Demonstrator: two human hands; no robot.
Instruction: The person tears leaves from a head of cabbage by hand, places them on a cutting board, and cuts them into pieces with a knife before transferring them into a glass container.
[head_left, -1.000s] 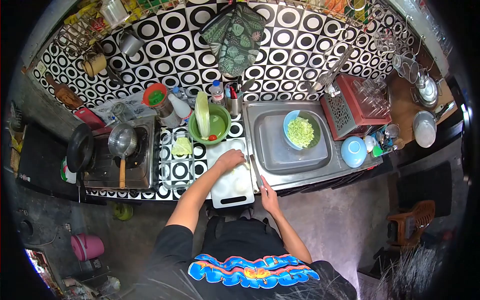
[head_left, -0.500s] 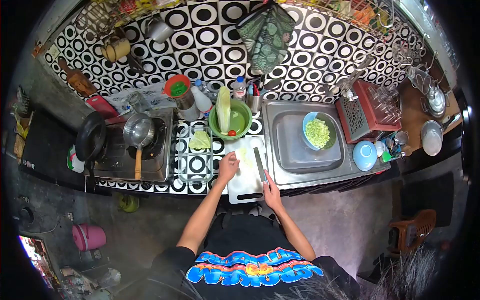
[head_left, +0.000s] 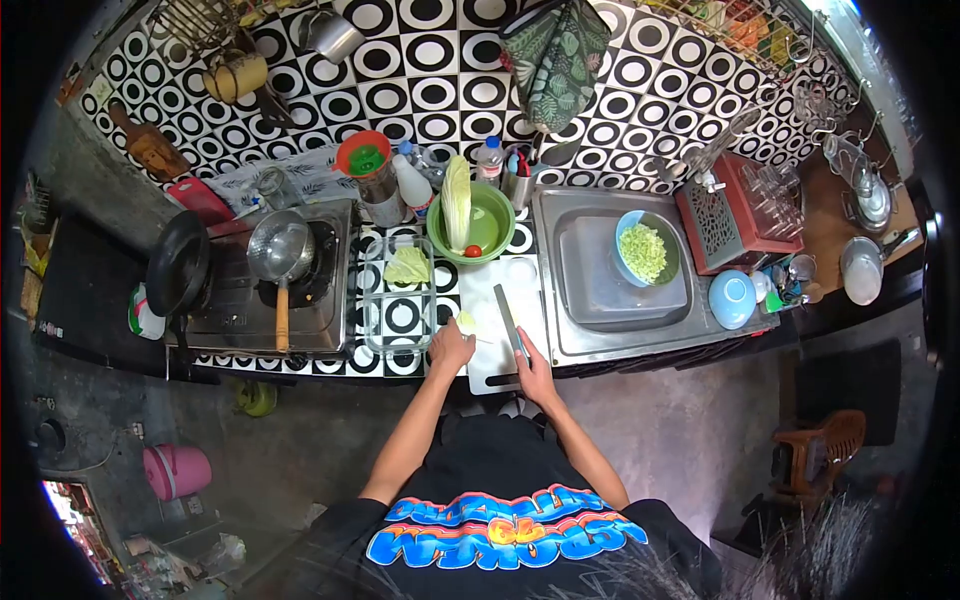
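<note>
My left hand (head_left: 452,346) is closed on a small pale piece of cabbage leaf (head_left: 466,322) at the left edge of the white cutting board (head_left: 525,280). In my right hand (head_left: 535,374) is a knife (head_left: 507,316), its blade slanting up and left over the board. Behind the board, a green bowl (head_left: 505,235) holds a napa cabbage piece (head_left: 457,205) standing upright and a small tomato (head_left: 473,251). Left of the board, a clear glass dish (head_left: 400,335) has a cabbage leaf (head_left: 408,267) at its far end.
In the sink (head_left: 590,310) to the right sits a bowl (head_left: 622,258) of chopped cabbage (head_left: 643,252). A blue bowl (head_left: 732,300) is beside the sink. On the stove at left are a saucepan (head_left: 281,247) and a black frying pan (head_left: 178,265). Bottles (head_left: 411,186) line the wall.
My left hand has come down and slightly left, now with the leaf piece in its fingers. The knife, still in my right hand, has shifted slightly left. The whole view has shifted a little.
</note>
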